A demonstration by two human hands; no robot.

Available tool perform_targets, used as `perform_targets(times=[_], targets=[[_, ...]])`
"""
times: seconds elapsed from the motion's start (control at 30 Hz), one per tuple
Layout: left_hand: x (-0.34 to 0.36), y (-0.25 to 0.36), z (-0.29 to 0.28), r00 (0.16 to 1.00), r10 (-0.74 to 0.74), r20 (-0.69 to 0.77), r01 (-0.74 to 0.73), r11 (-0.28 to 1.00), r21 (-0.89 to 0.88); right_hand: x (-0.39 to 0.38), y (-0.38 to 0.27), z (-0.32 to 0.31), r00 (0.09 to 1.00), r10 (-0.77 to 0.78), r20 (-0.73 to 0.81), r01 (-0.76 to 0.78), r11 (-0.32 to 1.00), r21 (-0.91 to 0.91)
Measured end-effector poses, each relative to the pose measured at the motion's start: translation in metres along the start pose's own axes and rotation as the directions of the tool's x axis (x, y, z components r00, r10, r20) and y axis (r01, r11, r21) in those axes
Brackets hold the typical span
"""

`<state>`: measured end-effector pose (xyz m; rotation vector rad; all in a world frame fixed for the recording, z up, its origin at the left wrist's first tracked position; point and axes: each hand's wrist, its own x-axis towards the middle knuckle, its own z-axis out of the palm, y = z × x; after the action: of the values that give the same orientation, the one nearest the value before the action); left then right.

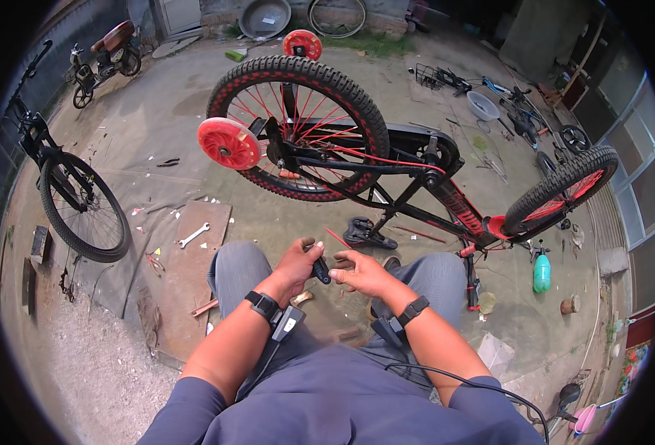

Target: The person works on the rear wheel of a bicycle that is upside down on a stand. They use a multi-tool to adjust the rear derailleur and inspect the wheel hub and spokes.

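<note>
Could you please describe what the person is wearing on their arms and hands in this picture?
Both hands, the left hand and right hand, are bare. Each wrist carries a black strap with a small dark device; a black cable trails from the right one. Blue-grey short sleeves cover the upper arms.

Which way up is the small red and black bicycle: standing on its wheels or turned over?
Turned over. The bicycle rests on its saddle, with both wheels and the red training wheels raised off the ground.

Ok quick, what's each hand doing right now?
Left hand: closed on a small black part.
Right hand: fingers curled, touching the same part; grip cannot be told.
</note>
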<state>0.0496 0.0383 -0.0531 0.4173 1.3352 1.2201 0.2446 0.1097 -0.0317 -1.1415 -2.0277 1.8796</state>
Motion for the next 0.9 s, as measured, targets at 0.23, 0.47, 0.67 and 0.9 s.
perform_targets(times=[0.23,0.47,0.67,0.9], targets=[[0.023,0.019,-0.010,0.995,0.066,-0.073,-0.034,0.930,0.367,0.070,-0.010,0.006,0.978,0.036,0.206,-0.061,0.992,0.115],[0.077,0.056,-0.060,0.982,0.068,-0.176,0.048,0.814,0.578,0.152,0.081,0.022,0.984,0.161,0.076,-0.101,0.857,-0.506],[0.068,0.058,-0.054,0.996,-0.026,-0.091,0.060,0.916,0.397,0.177,0.155,0.025,0.940,0.331,0.088,-0.189,0.714,-0.674],[0.053,0.073,-0.057,0.998,-0.026,-0.065,0.047,0.936,0.350,0.187,0.226,0.050,0.979,0.203,-0.007,-0.140,0.652,-0.745]])
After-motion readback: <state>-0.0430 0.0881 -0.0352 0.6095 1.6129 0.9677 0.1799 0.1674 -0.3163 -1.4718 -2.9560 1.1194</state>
